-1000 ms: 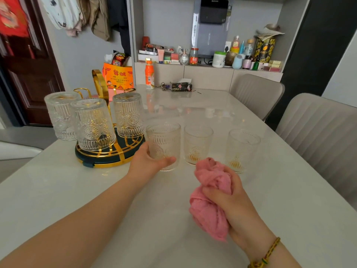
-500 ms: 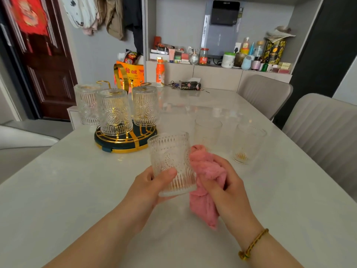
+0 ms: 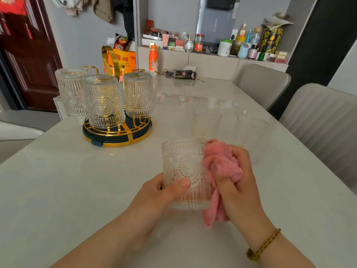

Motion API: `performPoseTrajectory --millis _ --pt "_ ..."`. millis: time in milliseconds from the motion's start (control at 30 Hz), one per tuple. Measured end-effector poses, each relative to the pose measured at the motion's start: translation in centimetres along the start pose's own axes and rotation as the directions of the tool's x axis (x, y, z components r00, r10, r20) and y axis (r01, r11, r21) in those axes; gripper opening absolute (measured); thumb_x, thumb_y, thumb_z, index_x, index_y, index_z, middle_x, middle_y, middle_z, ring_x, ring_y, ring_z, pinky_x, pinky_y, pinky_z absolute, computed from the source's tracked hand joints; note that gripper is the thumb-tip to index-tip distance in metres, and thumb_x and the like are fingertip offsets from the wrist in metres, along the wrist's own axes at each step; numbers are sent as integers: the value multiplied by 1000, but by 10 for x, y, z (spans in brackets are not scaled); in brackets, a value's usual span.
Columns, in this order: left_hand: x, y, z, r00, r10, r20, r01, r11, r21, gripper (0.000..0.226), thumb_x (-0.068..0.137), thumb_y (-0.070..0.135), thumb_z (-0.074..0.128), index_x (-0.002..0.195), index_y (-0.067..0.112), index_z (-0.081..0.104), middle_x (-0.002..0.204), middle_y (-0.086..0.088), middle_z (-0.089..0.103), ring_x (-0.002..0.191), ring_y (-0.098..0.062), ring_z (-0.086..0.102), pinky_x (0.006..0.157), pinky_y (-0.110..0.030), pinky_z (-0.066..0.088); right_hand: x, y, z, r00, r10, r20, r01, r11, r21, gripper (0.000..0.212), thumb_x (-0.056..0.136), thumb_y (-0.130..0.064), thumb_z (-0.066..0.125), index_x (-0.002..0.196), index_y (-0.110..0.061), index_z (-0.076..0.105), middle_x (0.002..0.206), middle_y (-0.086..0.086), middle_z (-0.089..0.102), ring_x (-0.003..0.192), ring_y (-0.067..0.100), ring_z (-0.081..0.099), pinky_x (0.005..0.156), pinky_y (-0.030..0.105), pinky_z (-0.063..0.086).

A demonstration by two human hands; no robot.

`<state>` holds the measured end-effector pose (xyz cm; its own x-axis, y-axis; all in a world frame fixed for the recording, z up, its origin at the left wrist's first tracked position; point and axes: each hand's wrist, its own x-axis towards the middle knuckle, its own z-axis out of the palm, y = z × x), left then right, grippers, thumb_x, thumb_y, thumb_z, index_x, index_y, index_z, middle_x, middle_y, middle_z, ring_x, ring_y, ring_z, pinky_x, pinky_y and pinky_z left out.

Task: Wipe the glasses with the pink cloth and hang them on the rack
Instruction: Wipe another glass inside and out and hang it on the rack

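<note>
both forearms bare, no sleeves. right wrist: thin braided bracelet (image 3: 262,246), yellow-and-dark cord, small knot near underside. left hand (image 3: 154,198) without rings.

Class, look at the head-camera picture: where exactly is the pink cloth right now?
The pink cloth is low and right of centre, bunched in the right hand and pressed against the right side of the glass that the left hand holds.

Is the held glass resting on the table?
No. The left hand holds the glass lifted off the table, with the pink cloth against its side.
</note>
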<state>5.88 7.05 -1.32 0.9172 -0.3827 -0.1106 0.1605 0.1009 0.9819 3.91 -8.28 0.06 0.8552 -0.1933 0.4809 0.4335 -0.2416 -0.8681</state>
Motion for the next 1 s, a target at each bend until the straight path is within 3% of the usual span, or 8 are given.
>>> performPoseTrajectory --millis 100,200,367,500,667,733,900,1000 --pt "4 4 -5 999 7 -34 -10 996 -88 45 58 34 79 97 17 65 90 -1 74 83 -14 70 71 -28 57 -1 -1 3 984 139 110 -140 990 0 15 85 -21 58 88 -28 45 67 -23 60 53 -8 53 49 7 41" --pt "5 8 -8 996 16 -83 -27 990 -137 55 50 42 65 98 16 63 86 0 75 77 -12 71 65 -25 58 -7 -4 9 976 108 187 -98 993 -64 19 71 -29 57 86 -28 45 69 -15 57 55 -5 52 49 8 40" --pt "2 4 -4 998 46 -35 -47 999 -26 55 48 43 73 98 22 66 96 -2 73 90 -17 69 78 -33 55 -11 -7 8 995 -70 77 78 992 -104 26 62 -36 53 86 -43 45 89 -7 53 65 11 56 53 21 47" --pt "-2 0 2 999 33 26 -34 999 12 64 40 52 67 97 24 66 99 2 73 96 -16 67 91 -36 49 -4 -8 2 991 45 -123 -44 999 14 20 73 -24 59 86 -30 46 81 -15 56 63 -9 54 52 6 42" --pt "2 4 -3 1000 6 -1 -6 994 -113 50 58 40 80 98 14 65 88 -1 74 81 -14 71 65 -27 58 -1 -9 8 959 284 22 -285 958 45 8 86 -18 54 83 -19 47 59 -11 54 43 -2 48 44 11 40" --pt "4 9 -6 999 6 -42 -13 985 -169 44 57 40 66 93 15 64 79 2 74 73 -9 70 61 -23 58 -6 -9 13 957 273 97 -274 962 3 10 85 -19 56 81 -21 47 58 -9 53 46 2 48 46 15 41" --pt "3 8 -6 997 48 -64 -53 995 -81 52 60 48 74 101 18 64 90 1 74 82 -12 70 62 -23 56 -12 -21 14 977 196 85 -204 974 96 20 81 -3 59 85 -19 47 50 -11 56 37 2 49 37 16 42" --pt "2 3 -3 998 57 -33 -58 998 -25 60 47 51 70 100 23 65 97 1 73 91 -16 69 77 -31 54 -5 -19 7 973 227 -29 -220 963 155 13 81 -7 58 85 -18 51 54 -16 60 43 -3 54 40 12 44"
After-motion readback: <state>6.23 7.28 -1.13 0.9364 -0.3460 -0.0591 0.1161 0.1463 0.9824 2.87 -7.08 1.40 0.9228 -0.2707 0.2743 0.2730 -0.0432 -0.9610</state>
